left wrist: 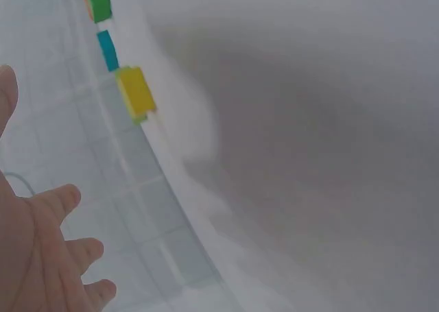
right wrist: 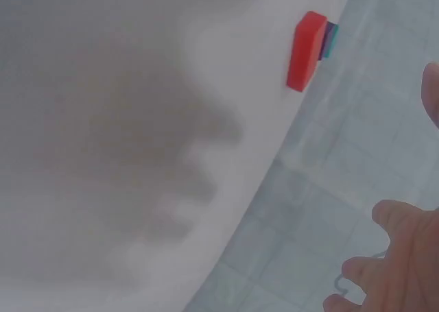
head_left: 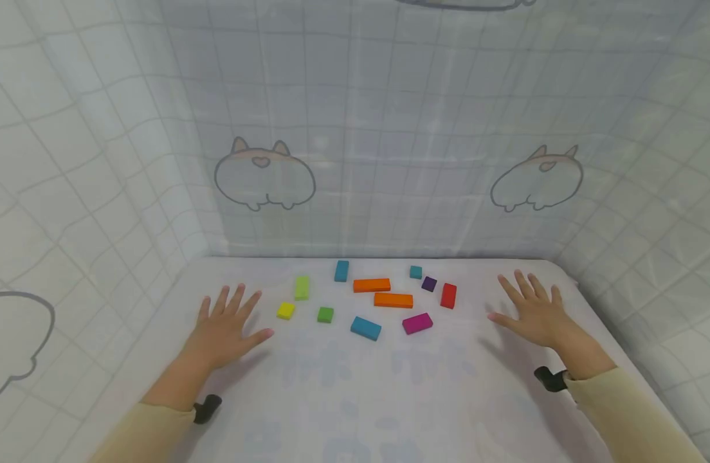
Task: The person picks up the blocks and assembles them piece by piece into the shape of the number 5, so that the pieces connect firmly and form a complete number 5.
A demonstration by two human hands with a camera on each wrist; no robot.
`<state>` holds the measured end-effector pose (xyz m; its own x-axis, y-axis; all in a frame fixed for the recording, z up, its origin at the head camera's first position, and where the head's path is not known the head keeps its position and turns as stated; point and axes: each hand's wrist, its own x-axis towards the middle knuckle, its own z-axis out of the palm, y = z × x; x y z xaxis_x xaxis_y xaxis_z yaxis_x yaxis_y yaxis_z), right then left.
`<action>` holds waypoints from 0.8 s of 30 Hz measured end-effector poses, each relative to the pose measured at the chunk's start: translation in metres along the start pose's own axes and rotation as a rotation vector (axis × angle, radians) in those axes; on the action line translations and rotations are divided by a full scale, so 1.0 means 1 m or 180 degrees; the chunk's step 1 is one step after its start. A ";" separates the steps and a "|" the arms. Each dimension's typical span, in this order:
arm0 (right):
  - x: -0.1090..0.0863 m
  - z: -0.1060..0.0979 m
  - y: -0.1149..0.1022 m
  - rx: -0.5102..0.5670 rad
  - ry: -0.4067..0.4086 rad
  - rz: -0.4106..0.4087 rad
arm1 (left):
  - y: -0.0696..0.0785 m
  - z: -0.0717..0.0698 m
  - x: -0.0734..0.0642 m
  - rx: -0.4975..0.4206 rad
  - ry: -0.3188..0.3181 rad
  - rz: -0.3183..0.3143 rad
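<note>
My left hand [head_left: 220, 331] hovers over the left of the table with fingers spread and nothing in it; the yellow block [head_left: 285, 311] is nearest. On the other side my right hand [head_left: 537, 313] is likewise spread and holds nothing, to the right of the red block [head_left: 449, 296]. Between them lie a lime block [head_left: 301, 288], a green block [head_left: 325, 315], two orange blocks [head_left: 393, 300], a larger blue block [head_left: 366, 328], another blue block [head_left: 342, 271], a magenta block [head_left: 417, 323], a small teal block [head_left: 415, 272] and a dark purple block [head_left: 429, 283].
The white table [head_left: 355, 399] carries faint printed patterns. A grid-patterned curtain [head_left: 390, 128] with animal drawings rises behind its far edge, and similar sheets stand at both sides. Each wrist wears a dark strap mount [head_left: 207, 409].
</note>
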<state>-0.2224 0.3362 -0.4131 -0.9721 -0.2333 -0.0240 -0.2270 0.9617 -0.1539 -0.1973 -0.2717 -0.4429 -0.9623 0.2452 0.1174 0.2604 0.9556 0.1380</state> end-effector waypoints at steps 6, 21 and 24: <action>0.008 0.000 -0.012 -0.0007 0.0003 -0.0011 | 0.015 -0.005 0.006 0.0015 -0.0139 0.0010; 0.026 0.001 -0.044 0.0038 0.0009 -0.0125 | 0.039 0.004 0.025 0.0028 -0.0100 0.0088; 0.030 0.002 -0.050 0.0011 -0.0003 -0.0124 | 0.043 0.005 0.029 0.0015 -0.0080 0.0115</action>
<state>-0.2400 0.2810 -0.4081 -0.9625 -0.2707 -0.0188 -0.2644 0.9514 -0.1581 -0.2146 -0.2226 -0.4385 -0.9540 0.2836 0.0976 0.2947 0.9468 0.1296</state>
